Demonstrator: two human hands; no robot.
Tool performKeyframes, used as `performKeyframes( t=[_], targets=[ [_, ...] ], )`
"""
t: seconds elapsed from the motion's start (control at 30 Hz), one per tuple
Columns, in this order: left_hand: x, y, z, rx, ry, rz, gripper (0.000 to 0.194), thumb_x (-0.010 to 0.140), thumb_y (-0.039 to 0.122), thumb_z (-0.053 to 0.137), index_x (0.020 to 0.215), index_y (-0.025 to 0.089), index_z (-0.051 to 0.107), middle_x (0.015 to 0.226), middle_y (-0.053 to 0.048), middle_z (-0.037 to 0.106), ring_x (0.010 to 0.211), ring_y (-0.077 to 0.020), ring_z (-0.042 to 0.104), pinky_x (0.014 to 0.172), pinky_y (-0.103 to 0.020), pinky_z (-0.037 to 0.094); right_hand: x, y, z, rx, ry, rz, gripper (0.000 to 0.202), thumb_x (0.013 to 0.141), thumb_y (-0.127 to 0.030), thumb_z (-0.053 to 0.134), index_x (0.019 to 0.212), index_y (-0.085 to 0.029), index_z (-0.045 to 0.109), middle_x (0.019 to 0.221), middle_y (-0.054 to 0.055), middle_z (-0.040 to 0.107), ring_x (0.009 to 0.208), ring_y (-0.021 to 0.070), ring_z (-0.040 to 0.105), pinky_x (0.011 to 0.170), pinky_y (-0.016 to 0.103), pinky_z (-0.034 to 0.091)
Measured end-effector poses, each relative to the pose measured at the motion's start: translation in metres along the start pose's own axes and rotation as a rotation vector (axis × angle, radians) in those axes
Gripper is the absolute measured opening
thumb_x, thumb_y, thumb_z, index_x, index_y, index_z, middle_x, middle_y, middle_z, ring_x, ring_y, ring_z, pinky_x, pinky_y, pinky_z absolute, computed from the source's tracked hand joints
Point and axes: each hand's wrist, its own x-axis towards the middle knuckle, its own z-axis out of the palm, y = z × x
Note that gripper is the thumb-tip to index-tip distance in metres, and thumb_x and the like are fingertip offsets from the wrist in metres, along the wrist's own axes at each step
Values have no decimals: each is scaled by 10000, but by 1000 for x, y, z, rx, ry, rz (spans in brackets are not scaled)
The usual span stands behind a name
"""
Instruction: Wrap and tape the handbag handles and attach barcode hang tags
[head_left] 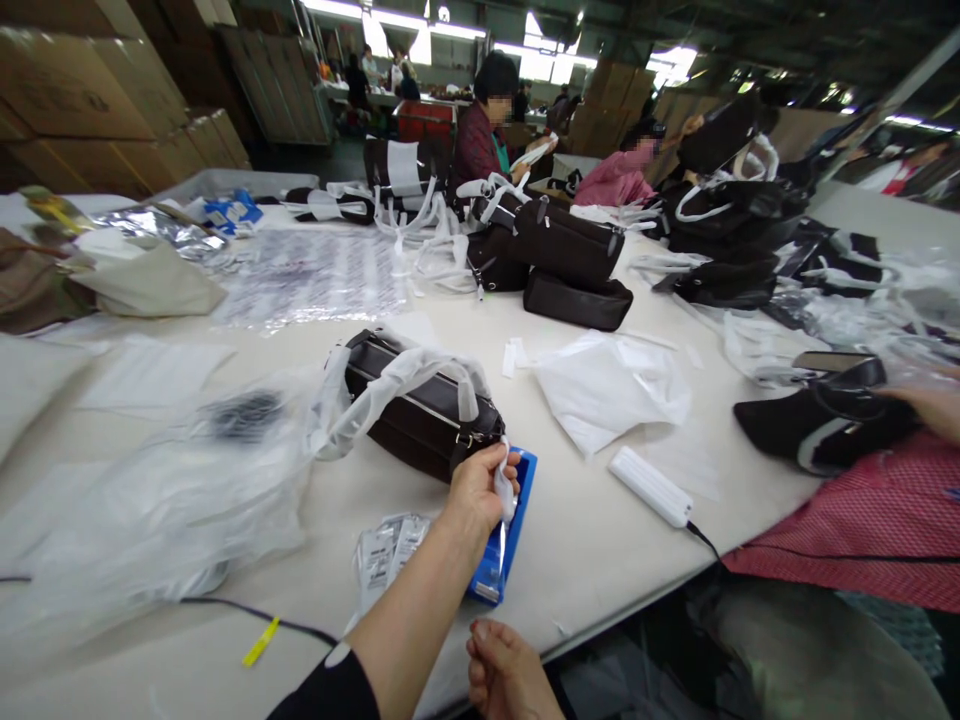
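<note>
A dark brown handbag (420,415) with a silver zipper lies on the table, its handles (390,385) wound in white tissue. At the bag's near right end, my left hand (480,485) is closed on a white-wrapped strap piece (505,485) that hangs by the metal ring. Below that hand lies a blue tray (517,530), partly covered by the hand and forearm. My right hand (510,670) is low by the table's front edge, fingers curled and thumb pressed to the forefinger; whatever it may hold is too small to see. Printed silvery packets (390,550) lie left of the forearm.
Clear plastic bags (225,480) spread on the left. White tissue sheets (611,385) and a white power strip (651,485) lie to the right. Several dark handbags (555,250) are piled behind. A co-worker's hand (930,405) is at another bag on the right.
</note>
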Motion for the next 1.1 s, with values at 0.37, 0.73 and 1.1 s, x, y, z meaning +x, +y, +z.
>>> performKeyframes(
  t=[0.37,0.73,1.1],
  targets=[
    [5,-13,3,-91,34,121,45,837,142,527,820,118,562,588,69,530,386,-25,424,338,-139,336,12,-102,-75,-584,-54,-433,213,688,-385,588,625,-184,555,540,-42,498,460,101,436,463,232,310],
    [24,-58,32,-479,235,476,102,692,20,571,739,101,609,502,-15,634,443,-70,546,460,-161,410,25,-308,13,-1611,-688,-871,164,806,-207,474,682,-171,574,607,-28,532,566,95,466,534,200,332],
    [42,-77,54,-619,370,676,251,542,216,731,753,99,661,523,-25,650,450,-81,514,462,-197,378,58,-327,48,-1999,-1072,-833,170,767,-170,490,650,-151,613,641,27,682,569,106,562,520,186,339]
  ],
)
